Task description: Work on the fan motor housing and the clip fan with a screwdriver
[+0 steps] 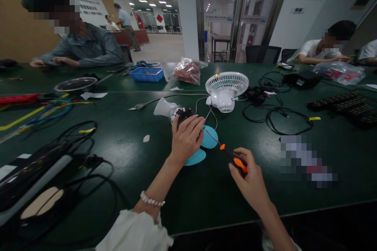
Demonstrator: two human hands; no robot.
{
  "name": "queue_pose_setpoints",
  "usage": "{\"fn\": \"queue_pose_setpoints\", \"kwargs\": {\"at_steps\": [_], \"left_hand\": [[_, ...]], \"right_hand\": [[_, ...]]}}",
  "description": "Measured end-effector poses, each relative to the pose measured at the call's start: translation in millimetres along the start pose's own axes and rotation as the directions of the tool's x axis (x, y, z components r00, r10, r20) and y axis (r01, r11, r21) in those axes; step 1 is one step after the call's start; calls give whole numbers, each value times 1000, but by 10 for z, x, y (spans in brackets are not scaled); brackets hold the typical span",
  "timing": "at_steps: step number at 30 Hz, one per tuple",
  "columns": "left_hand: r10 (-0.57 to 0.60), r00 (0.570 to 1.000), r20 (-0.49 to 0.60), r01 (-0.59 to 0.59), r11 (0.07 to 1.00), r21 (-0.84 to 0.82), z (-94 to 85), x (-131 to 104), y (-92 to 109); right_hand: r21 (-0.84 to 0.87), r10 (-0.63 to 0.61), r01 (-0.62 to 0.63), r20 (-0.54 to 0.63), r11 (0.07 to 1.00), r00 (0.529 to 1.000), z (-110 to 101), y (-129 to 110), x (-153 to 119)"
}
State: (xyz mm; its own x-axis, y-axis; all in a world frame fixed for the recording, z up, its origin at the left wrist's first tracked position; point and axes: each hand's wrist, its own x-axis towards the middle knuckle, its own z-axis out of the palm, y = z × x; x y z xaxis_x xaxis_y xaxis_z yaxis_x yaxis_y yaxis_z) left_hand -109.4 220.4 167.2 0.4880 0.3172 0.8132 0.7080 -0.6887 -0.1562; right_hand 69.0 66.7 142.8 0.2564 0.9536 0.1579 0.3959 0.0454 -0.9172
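My left hand (187, 137) is closed over a dark fan motor part (185, 114), its fingers hiding much of it. A white flared plastic piece (165, 109) adjoins that part on the left. Light-blue fan blades (209, 138) show beside and under my left hand. In my right hand (250, 180) is a screwdriver (235, 157) with an orange and black handle. Its shaft points up and left toward the part under my left fingers; whether the tip touches a screw is hidden. Just beyond lies a white fan head with its grille (226, 90), a grey cord around it.
On the green table (141, 188) are a blue basket (146, 74), a plastic bag of reddish-brown items (188, 71) and black cables (279, 119). Power strips and cords (38, 172) crowd the left side. A person (85, 43) sits across at left, others at far right.
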Motion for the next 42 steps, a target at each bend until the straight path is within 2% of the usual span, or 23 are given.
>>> {"fn": "queue_pose_setpoints", "kwargs": {"at_steps": [4,9,14,22,33,42], "left_hand": [[4,1000,0,-4,1000,2,-14,3,4],[-3,1000,3,3,1000,-1,-15,5,11],[-1,1000,-3,1,1000,-4,-17,4,14],[-1,1000,4,1,1000,0,-23,8,15],[-18,1000,20,19,999,-43,-22,-6,12],[-13,1000,20,14,1000,-23,-16,-4,11]], "right_hand": [[42,-2,3,-26,999,1000,-22,-10,-25],[-12,-17,17,48,1000,999,-40,-3,-24],[-44,-32,35,48,998,998,-19,14,4],[15,-36,37,-67,999,997,5,71,-20],[-96,-61,60,-10,994,998,-26,26,-3],[-9,-35,35,-58,999,998,4,39,-14]]}}
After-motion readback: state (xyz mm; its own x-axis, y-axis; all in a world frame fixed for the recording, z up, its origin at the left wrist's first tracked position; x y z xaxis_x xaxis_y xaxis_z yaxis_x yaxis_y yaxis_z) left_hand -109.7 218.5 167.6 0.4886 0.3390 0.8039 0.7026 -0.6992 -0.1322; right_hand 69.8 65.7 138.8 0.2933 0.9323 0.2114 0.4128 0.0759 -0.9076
